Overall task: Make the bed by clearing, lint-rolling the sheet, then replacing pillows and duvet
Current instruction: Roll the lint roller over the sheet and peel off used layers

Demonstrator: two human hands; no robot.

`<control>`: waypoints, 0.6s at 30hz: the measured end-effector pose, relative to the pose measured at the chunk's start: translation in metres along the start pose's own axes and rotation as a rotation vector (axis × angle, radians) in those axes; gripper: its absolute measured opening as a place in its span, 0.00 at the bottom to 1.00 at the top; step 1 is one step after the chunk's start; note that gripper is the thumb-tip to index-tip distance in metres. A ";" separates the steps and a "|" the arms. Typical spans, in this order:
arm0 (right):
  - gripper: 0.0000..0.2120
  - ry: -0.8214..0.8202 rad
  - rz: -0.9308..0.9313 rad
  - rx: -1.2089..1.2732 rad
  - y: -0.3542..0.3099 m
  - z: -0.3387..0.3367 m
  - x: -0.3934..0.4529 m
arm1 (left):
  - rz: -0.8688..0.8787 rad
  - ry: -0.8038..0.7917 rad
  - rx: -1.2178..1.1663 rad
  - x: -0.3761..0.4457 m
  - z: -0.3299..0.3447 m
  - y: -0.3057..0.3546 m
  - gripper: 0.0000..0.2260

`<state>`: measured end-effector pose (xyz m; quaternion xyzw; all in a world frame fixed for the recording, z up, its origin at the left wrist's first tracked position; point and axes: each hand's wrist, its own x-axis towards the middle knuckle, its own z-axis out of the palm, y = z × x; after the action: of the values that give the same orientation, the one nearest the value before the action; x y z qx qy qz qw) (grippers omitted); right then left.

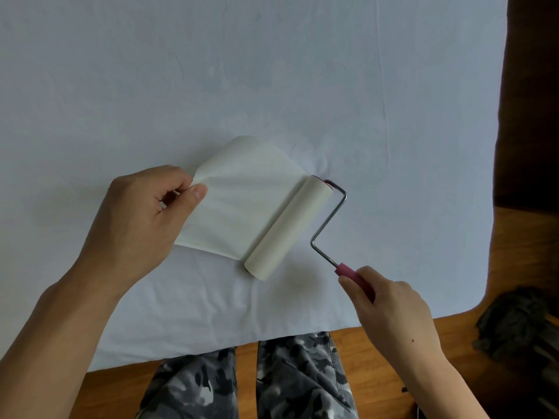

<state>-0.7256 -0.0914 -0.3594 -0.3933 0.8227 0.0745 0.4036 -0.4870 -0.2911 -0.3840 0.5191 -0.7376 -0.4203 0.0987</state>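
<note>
We note the lint roller [282, 228] lying on the white sheet [211, 86], near the bed's near edge, its cream roll set diagonally. A peeled sheet of adhesive paper [242, 201] runs from the roll leftward and slightly away, its far edge curling up off the fabric. We see the left hand [142, 219] pinching the left edge of that paper between thumb and curled fingers. The bent metal wire frame [331, 222] leads from the roll's far end round to a pink handle [352, 275]. The right hand [393, 309] grips the handle, fingers wrapped round it; only the handle's upper part shows.

No containers in view.

Surface: the sheet is lightly creased, puckered just beyond the roll's far end, with folds near the front edge. Below the bed edge we record a wooden floor [357, 373] and legs in grey camouflage trousers [296, 379]. At right, a dark crumpled heap [520, 325] lies on the floor; we cannot tell what it is.
</note>
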 end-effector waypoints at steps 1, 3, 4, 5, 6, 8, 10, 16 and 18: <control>0.22 0.016 -0.010 -0.007 -0.001 0.002 0.002 | -0.004 0.000 0.008 0.001 0.001 -0.001 0.16; 0.21 0.043 -0.012 -0.019 -0.004 0.008 0.006 | 0.002 0.006 0.050 0.002 0.002 -0.001 0.16; 0.20 0.048 -0.003 -0.021 -0.005 0.009 0.007 | 0.019 0.010 0.078 0.002 0.002 -0.001 0.16; 0.20 0.048 0.008 -0.018 -0.004 0.011 0.007 | 0.041 0.014 0.098 0.002 0.003 -0.001 0.17; 0.19 0.043 0.017 -0.013 -0.003 0.012 0.007 | 0.062 0.019 0.108 0.002 0.003 0.000 0.17; 0.19 0.026 0.027 -0.008 0.001 0.011 0.008 | 0.097 0.031 0.111 0.001 0.004 0.000 0.17; 0.18 0.009 0.038 -0.011 0.005 0.009 0.008 | 0.119 0.044 0.106 0.001 0.004 0.000 0.17; 0.18 -0.009 0.055 -0.001 0.006 0.010 0.011 | 0.121 0.071 0.066 0.000 0.008 -0.004 0.17; 0.18 -0.015 0.064 0.006 0.006 0.010 0.012 | 0.145 0.070 0.074 -0.002 0.009 -0.004 0.17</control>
<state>-0.7279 -0.0900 -0.3764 -0.3650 0.8319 0.0878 0.4086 -0.4887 -0.2855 -0.3920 0.4821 -0.7843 -0.3661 0.1356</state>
